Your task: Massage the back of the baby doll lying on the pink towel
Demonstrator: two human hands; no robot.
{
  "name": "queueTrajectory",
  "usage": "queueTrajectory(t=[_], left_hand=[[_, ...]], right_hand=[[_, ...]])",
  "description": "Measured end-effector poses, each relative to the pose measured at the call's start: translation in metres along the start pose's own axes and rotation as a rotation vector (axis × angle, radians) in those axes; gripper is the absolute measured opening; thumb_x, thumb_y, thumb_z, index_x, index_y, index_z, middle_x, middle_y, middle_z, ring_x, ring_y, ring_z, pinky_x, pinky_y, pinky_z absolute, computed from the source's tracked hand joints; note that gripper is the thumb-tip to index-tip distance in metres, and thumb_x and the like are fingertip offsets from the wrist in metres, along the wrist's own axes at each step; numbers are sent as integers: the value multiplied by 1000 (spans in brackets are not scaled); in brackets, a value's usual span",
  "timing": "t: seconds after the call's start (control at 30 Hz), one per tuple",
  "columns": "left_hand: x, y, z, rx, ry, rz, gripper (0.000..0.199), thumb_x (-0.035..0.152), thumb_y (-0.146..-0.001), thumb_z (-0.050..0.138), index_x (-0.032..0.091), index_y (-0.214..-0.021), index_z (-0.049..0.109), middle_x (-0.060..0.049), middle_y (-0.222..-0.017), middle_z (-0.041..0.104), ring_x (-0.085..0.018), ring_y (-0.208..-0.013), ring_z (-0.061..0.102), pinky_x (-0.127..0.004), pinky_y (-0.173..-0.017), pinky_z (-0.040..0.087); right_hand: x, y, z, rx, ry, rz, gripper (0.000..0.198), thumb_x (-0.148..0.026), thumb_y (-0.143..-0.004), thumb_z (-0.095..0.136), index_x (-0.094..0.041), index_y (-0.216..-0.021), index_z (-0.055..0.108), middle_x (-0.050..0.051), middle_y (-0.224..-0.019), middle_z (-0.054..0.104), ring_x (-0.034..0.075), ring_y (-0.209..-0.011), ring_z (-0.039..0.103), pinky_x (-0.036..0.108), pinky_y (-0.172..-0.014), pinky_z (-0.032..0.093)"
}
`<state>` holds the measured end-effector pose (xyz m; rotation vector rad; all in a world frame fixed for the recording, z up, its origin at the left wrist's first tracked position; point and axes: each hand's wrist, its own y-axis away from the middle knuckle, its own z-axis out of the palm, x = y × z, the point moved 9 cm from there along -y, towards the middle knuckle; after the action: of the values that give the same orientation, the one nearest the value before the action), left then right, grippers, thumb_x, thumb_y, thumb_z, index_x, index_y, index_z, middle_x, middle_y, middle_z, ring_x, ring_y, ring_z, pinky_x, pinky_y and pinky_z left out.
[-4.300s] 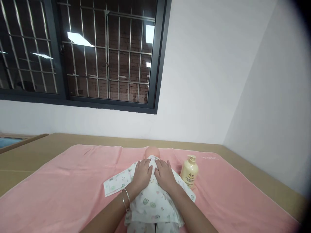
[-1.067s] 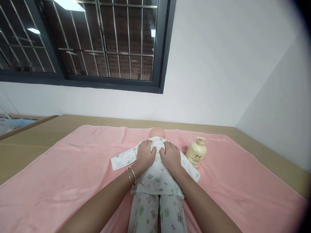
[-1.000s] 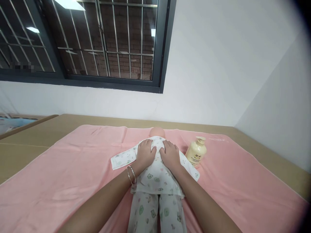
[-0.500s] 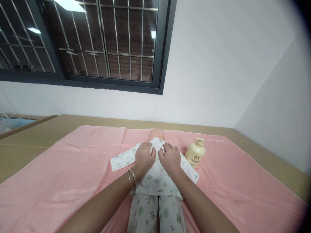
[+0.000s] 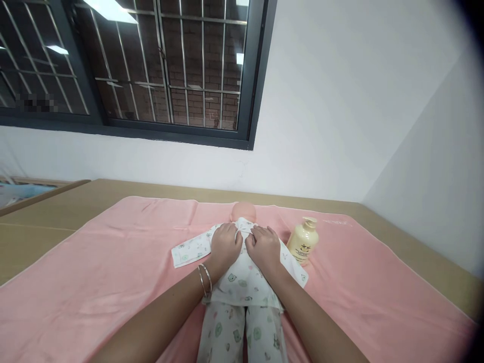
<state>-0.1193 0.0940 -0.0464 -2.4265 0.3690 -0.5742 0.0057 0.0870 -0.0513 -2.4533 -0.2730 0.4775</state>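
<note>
A baby doll (image 5: pixel 244 212) lies on its back on a pink mat (image 5: pixel 113 267), its head away from me. It wears a white printed baby shirt (image 5: pixel 245 287) and matching trousers (image 5: pixel 221 333); one sleeve spreads to each side. My left hand (image 5: pixel 226 247), with two bangles on its wrist, rests on the upper chest, fingers curled at the cloth near the neckline. Beside it my right hand (image 5: pixel 264 248) is also curled on the shirt, thumb against the fingers. Cloth appears gathered between the hands; the fingertips are partly hidden.
A pale yellow pump bottle (image 5: pixel 303 243) stands just right of the doll's sleeve. The mat covers a wooden surface (image 5: pixel 49 237) that meets a white wall (image 5: pixel 317 126) at the back. Above it is a dark-framed window (image 5: pixel 249 101) with bars.
Both hands stay on the shirt's upper chest. The right fingers are curled in more than before. The view has shifted slightly.
</note>
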Motion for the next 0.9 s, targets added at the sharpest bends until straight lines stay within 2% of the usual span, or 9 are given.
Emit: queueTrajectory(t=[0.1,0.17,0.3,0.5,0.9], left_hand=[[0,2,-4,30,-18,-29,22,24,-91,41,19,-93,62,-9,-98,67,-24,-98,59,-37,-89,45],[-2,1,-2,1,-10,-65,22,22,-89,42,19,-97,62,-9,-101,66,-24,-100,58,-37,-89,45],[-8,-4,4,-76,6,-116,24,21,-86,43,17,-103,60,-10,-105,64,-25,-105,56,-38,-92,44],[-12,-10,19,-179,29,-88,31,23,-87,42,16,-112,58,-12,-118,62,-25,-114,54,-39,-103,38],[-12,-6,20,-131,42,-46,42,25,-89,41,11,-125,57,-14,-130,60,-28,-123,52,-45,-109,37]], right_hand=[[0,3,-4,37,13,15,32,-23,-89,42,-15,-98,71,10,-112,69,21,-108,60,33,-109,26],[2,2,-3,21,15,52,32,-24,-89,42,-15,-98,71,10,-112,69,22,-109,60,34,-107,28],[10,-2,6,-63,-3,126,38,-24,-88,43,-15,-117,66,10,-126,63,24,-124,50,38,-111,23],[13,-6,24,-230,-57,112,51,-20,-90,34,-14,-137,52,10,-144,47,24,-136,37,46,-115,14],[13,-6,22,-218,-100,137,51,-23,-90,33,-16,-136,52,8,-144,48,23,-136,37,45,-116,14]])
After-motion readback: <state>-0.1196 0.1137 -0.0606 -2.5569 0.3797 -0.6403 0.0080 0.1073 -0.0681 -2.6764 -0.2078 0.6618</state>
